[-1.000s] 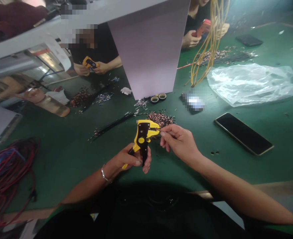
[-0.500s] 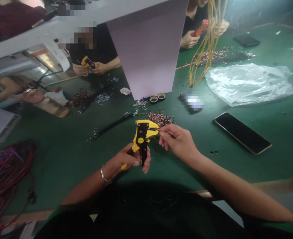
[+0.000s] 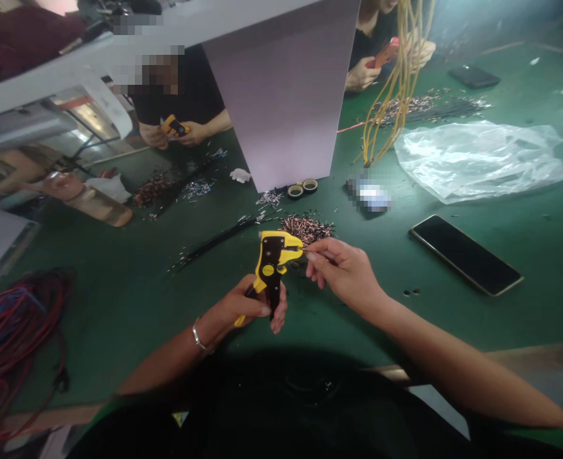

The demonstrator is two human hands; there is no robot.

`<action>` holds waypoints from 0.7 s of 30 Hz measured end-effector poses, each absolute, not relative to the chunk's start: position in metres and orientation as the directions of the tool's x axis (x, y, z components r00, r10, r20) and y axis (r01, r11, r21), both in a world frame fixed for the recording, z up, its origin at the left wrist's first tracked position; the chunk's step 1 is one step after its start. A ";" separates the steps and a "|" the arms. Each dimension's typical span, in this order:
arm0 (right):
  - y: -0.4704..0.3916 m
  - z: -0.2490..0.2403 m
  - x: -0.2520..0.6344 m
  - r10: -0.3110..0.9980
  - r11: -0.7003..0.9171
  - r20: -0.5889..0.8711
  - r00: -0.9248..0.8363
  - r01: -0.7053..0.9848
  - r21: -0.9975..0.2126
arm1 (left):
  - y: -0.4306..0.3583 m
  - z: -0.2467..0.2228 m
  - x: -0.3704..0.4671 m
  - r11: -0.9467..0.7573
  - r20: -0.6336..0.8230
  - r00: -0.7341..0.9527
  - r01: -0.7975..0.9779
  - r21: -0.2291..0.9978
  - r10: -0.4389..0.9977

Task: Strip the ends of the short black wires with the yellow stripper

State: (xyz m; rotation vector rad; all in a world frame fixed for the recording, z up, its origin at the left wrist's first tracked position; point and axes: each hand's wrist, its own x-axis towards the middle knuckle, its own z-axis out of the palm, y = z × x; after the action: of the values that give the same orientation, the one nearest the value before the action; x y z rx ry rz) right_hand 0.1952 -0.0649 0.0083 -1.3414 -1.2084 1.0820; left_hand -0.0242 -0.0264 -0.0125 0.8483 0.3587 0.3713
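My left hand [image 3: 257,306] is closed around the handles of a yellow and black wire stripper [image 3: 270,261], whose jaws point right. At the jaw tips, my right hand [image 3: 341,264] pinches a short, thin wire [image 3: 306,250] between thumb and fingers; its end is at the jaws, and most of it is hidden by the fingers. Just behind the tool lies a pile of short wire pieces [image 3: 307,227] with bare copper ends. A bundle of black wires [image 3: 219,239] stretches out on the left of the tool.
A phone [image 3: 465,255] and a clear plastic bag [image 3: 482,162] lie to the right. Two tape rolls [image 3: 303,189] sit by a pale upright panel [image 3: 285,108]. Red cables [image 3: 18,338] are coiled at left, near a bottle [image 3: 94,201]. Co-workers' hands [image 3: 185,132] hold tools across the table.
The wire stripper and my left hand have shifted very slightly left. My right hand stays nearly in place, with a little more gap showing between its fingertips and the jaws.
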 end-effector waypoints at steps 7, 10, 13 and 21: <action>-0.064 0.007 0.196 0.995 -0.023 -0.014 0.103 0.086 -0.996 | -0.029 -0.011 -0.024 0.571 -0.172 0.860 -0.158 0.806 0.481; -0.063 0.006 0.196 0.995 -0.025 -0.017 0.101 0.076 -0.997 | -0.030 -0.010 -0.024 0.558 -0.189 0.851 -0.141 0.818 0.491; -0.063 0.006 0.196 0.995 -0.021 -0.013 0.104 0.069 -0.997 | -0.031 -0.010 -0.025 0.553 -0.194 0.846 -0.136 0.822 0.497; -0.062 0.008 0.197 0.993 -0.042 -0.033 0.113 0.078 -0.996 | -0.034 -0.010 -0.024 0.533 -0.206 0.823 -0.134 0.836 0.530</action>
State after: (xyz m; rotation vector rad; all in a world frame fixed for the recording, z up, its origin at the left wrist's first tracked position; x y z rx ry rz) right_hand 0.1972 -0.0623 0.0085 -1.3466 -1.1663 1.1144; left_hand -0.0245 -0.0343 -0.0098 0.9319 0.4723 0.4142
